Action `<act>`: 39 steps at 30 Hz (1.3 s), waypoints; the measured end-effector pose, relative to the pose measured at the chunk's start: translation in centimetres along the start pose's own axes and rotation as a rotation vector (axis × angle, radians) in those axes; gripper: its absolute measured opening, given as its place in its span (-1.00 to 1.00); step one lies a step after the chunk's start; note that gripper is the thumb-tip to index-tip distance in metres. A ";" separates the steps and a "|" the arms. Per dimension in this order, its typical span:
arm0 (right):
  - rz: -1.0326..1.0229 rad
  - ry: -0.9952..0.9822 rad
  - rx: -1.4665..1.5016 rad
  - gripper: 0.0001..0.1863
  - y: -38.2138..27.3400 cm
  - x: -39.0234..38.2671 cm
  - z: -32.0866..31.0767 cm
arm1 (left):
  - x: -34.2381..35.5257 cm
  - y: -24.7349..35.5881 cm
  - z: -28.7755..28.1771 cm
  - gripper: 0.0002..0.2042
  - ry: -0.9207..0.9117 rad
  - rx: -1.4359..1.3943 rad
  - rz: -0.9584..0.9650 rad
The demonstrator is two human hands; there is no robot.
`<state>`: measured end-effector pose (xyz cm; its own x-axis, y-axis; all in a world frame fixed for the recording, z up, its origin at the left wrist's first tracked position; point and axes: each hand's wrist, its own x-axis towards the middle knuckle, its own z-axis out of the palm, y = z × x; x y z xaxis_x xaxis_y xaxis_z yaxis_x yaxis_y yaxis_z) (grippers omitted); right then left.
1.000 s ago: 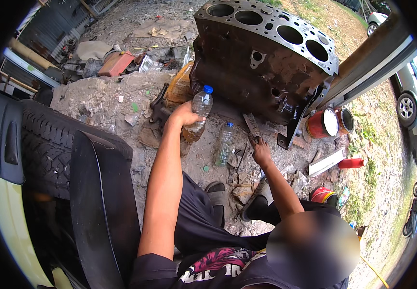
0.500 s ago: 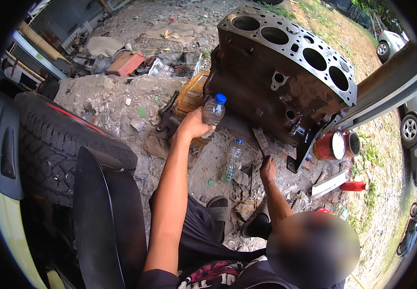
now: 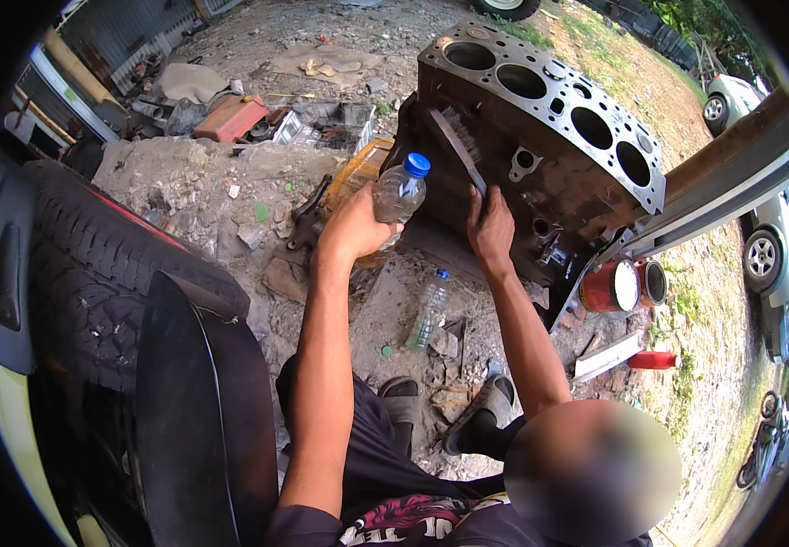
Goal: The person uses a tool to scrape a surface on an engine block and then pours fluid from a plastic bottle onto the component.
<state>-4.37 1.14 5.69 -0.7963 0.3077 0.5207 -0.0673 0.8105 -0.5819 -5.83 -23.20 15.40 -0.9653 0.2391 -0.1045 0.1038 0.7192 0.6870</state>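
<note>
A large, brown, rusty engine block (image 3: 504, 146) stands in front of me, its bare metal top face showing several round cylinder bores. My left hand (image 3: 353, 226) is wrapped round a clear plastic bottle (image 3: 401, 193) with a blue cap, held upright just left of the block. In my right hand (image 3: 491, 228) is the handle of a brush (image 3: 458, 149), raised against the block's near side with its bristles turned towards the metal. Below, a second clear bottle (image 3: 427, 314) with a blue cap stands on the ground between my hands.
Left of me are a big tyre (image 3: 121, 264) and a dark panel (image 3: 185, 392). To the right stand a red can (image 3: 608, 287), a white strip (image 3: 608, 356) and a red bottle (image 3: 652, 360). A slanted metal post (image 3: 732, 196) rises beside the block. A red box (image 3: 230, 118) lies among scrap.
My right hand has lifted the brush from low near the ground up to the block's side. The left hand still holds its bottle, tilted slightly differently.
</note>
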 end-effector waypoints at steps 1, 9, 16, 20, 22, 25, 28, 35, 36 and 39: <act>0.019 -0.001 -0.034 -0.71 1.3 -1.9 -1.1 | -0.5 -0.2 -0.3 -0.33 0.002 -0.017 0.000; -0.025 0.044 -0.023 -0.71 0.1 1.6 -1.0 | -0.8 1.9 -0.7 -0.34 -0.037 0.064 -0.058; 0.034 -0.001 -0.042 -0.74 5.5 -3.1 -3.3 | -0.9 0.3 -0.9 -0.40 -0.010 -0.108 -0.001; -0.036 -0.123 -0.150 -0.66 1.7 2.3 -0.3 | -0.5 0.2 -0.1 -0.43 0.027 0.018 -0.033; -0.043 -0.196 -0.191 -0.65 1.3 3.1 0.5 | -0.7 0.6 -0.3 -0.43 0.046 -0.004 -0.037; 0.031 -0.357 -0.317 -0.61 4.5 -0.7 -1.7 | -1.1 -0.8 -1.3 -0.40 0.039 -0.073 -0.033; 0.015 -0.380 -0.372 -0.59 4.8 -0.1 -1.1 | -1.4 -1.2 -1.8 -0.38 0.039 -0.051 -0.052; -0.066 -0.348 -0.326 -0.58 1.8 3.3 4.6 | -0.6 0.2 -0.7 -0.34 0.070 -0.058 -0.021; -0.021 -0.367 -0.344 -0.57 2.5 1.7 3.9 | -0.5 -0.8 -0.6 -0.35 0.033 -0.122 -0.020; 0.036 -0.413 -0.362 -0.56 3.8 -2.4 1.6 | -0.5 -4.9 -1.1 -0.38 0.002 -0.277 -0.077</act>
<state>-3.73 2.72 1.21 -0.9689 0.1762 0.1737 0.1174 0.9453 -0.3045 -6.08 -27.57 12.91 -0.9683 0.1895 -0.1626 -0.0387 0.5295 0.8474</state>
